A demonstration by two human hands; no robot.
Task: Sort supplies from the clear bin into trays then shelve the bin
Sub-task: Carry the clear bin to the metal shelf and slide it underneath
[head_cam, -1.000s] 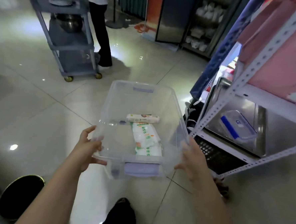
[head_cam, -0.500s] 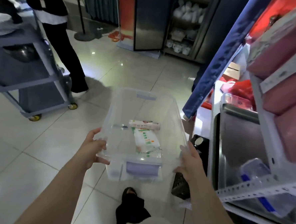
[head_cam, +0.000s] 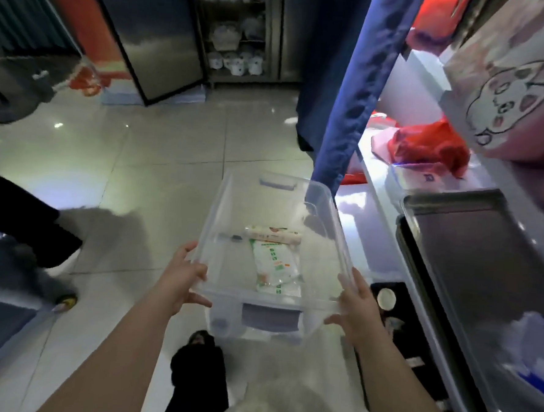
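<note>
I hold the clear bin (head_cam: 229,203) in the air over the tiled floor, close beside the shelf unit. My left hand (head_cam: 180,280) grips its near left rim and my right hand (head_cam: 358,310) grips its near right rim. Inside lie a white and green packet (head_cam: 275,266) and a white tube-shaped box (head_cam: 273,234) across the packet's far end. A steel tray (head_cam: 472,250) sits on the shelf to the right of the bin.
The white shelf unit (head_cam: 376,244) runs along the right, with a red bag (head_cam: 427,145), a clear lidded box (head_cam: 422,180) and pink bedding (head_cam: 510,93). A blue cloth (head_cam: 361,84) hangs at its corner. A person's dark leg (head_cam: 24,225) and a grey cart (head_cam: 0,310) stand left.
I have stepped closer to the shelf and turned right with the bin in both hands. The cart and the person have slid to the left edge of view.
</note>
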